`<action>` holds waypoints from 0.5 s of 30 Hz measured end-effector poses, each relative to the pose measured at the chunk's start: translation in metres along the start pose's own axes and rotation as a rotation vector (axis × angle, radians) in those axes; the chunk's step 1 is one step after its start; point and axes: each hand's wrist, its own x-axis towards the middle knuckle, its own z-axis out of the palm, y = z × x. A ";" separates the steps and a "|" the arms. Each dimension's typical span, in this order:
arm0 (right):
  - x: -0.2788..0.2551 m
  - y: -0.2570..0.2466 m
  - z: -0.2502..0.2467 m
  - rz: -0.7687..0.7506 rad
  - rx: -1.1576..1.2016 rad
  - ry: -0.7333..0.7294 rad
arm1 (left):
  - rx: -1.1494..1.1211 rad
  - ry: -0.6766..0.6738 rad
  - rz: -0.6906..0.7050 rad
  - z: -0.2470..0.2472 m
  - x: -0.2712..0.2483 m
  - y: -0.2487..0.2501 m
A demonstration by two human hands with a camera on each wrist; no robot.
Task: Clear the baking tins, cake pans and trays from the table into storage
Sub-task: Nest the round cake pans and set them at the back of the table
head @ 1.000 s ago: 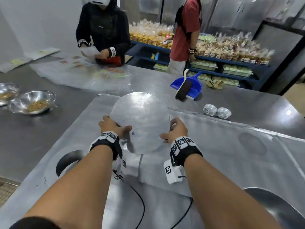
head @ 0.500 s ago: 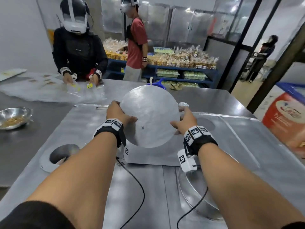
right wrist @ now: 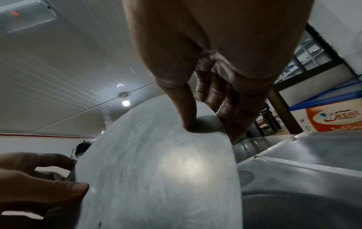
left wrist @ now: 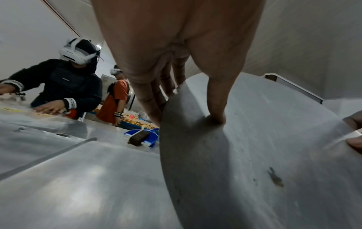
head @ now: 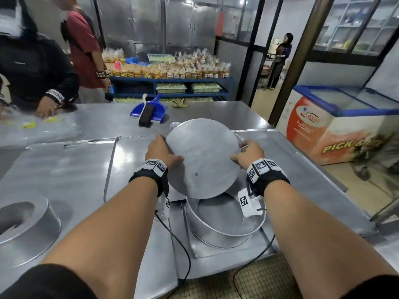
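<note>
A round flat metal disc (head: 203,156) is held tilted above the table between both hands. My left hand (head: 164,153) grips its left edge, thumb on top and fingers underneath, as the left wrist view shows at the disc (left wrist: 254,155). My right hand (head: 248,155) pinches the right edge the same way, seen on the disc (right wrist: 156,170) in the right wrist view. Just below the disc's near edge a round cake pan (head: 224,223) stands on a flat metal tray (head: 205,249). Another round pan (head: 26,225) stands at the near left.
Large flat metal trays (head: 64,169) cover the steel table. A blue dustpan with a brush (head: 149,111) and small foil cups (head: 174,125) lie farther back. Two people work at the far left. A chest freezer (head: 336,130) stands to the right of the table.
Both hands have carried the disc to the right, and it now hangs over the round cake pan. My view has swung right, bringing the freezer into sight.
</note>
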 end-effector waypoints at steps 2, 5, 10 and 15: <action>0.002 0.014 -0.012 0.008 -0.022 0.001 | 0.028 -0.021 0.006 0.018 -0.004 0.008; 0.005 0.036 -0.028 0.023 -0.041 -0.024 | 0.093 -0.030 0.027 0.042 -0.012 0.017; 0.010 0.075 -0.033 0.064 -0.188 -0.074 | 0.136 -0.035 0.036 0.079 -0.026 0.015; 0.014 0.103 -0.028 0.100 -0.235 -0.086 | 0.183 -0.090 -0.014 0.097 -0.033 0.010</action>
